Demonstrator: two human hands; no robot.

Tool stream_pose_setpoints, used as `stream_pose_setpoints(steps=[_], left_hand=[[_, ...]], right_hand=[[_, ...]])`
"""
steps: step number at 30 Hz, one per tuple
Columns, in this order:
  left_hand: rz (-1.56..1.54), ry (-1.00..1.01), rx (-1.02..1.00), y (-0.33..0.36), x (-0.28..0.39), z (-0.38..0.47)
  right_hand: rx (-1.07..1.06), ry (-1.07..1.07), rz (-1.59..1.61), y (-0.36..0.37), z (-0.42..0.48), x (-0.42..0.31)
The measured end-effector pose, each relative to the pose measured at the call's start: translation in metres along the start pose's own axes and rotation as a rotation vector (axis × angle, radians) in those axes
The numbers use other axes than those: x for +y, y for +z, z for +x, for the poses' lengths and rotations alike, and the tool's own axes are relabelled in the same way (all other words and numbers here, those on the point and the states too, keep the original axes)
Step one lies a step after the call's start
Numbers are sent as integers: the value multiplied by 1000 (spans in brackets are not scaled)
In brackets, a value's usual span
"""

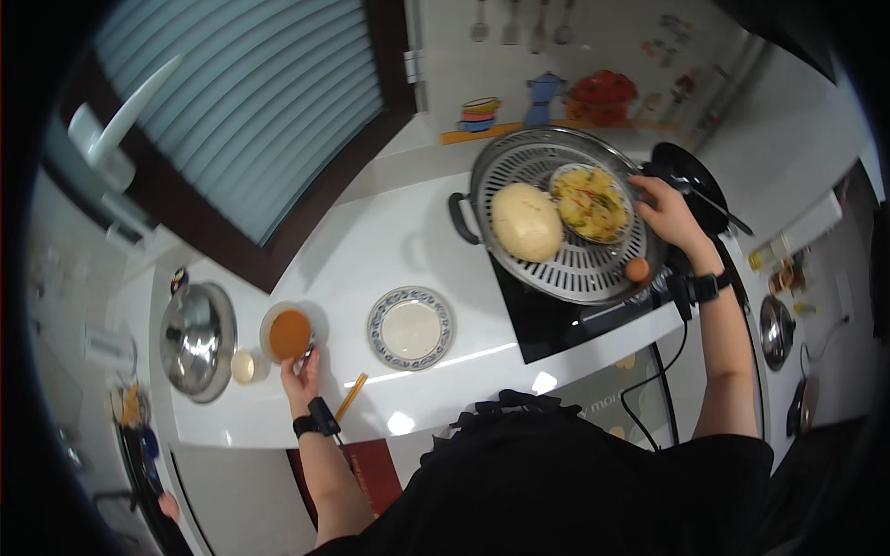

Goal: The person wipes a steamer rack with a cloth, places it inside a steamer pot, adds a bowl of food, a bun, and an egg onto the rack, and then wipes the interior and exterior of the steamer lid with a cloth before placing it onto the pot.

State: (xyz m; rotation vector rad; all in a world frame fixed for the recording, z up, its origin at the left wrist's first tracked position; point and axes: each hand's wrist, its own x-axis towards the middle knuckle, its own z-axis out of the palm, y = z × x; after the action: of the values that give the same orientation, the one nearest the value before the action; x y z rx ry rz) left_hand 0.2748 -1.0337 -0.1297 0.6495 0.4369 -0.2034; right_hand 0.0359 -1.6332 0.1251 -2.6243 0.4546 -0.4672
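At the lower left, my left hand (302, 377) grips the near rim of a bowl (265, 326) that contains orange-brown liquid (289, 335). My right hand (669, 214) is over the right side of a large metal steamer (518, 156), fingers apart, close to the edge of a plate of food. Whether its fingertips touch that plate is hard to tell. On the slotted steamer rack lie a large pale steamed bun (527, 222), the plate with yellowish sliced vegetables (591, 203) and a brown egg (637, 269).
A blue-rimmed plate (411, 328) sits mid-counter, with wooden chopsticks (352, 396) at the counter's front. Left of the bowl are a small cup (245, 367) and a domed metal lid (198, 340). The steamer stands on a black cooktop (532, 326); a black pan (695, 177) lies behind my right hand.
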Motion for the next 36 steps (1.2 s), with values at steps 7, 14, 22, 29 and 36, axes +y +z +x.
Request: stream_pose_setpoints(steps=[7,14,22,29,36], left_hand=[[39,-52,34,3,-2,5],[252,10,-18,43,-2,-38],[482,60,-101,142,-4,-109],[615,-22,-273,232,-21,-148],[637,-144,-423,327,-69,-169]], right_hand=[[-35,230,72,21,4,67],[-287,570,337,29,23,81],[-333,535,436,33,33,92],[-386,499,316,25,37,101],[-438,351,-46,18,43,124]])
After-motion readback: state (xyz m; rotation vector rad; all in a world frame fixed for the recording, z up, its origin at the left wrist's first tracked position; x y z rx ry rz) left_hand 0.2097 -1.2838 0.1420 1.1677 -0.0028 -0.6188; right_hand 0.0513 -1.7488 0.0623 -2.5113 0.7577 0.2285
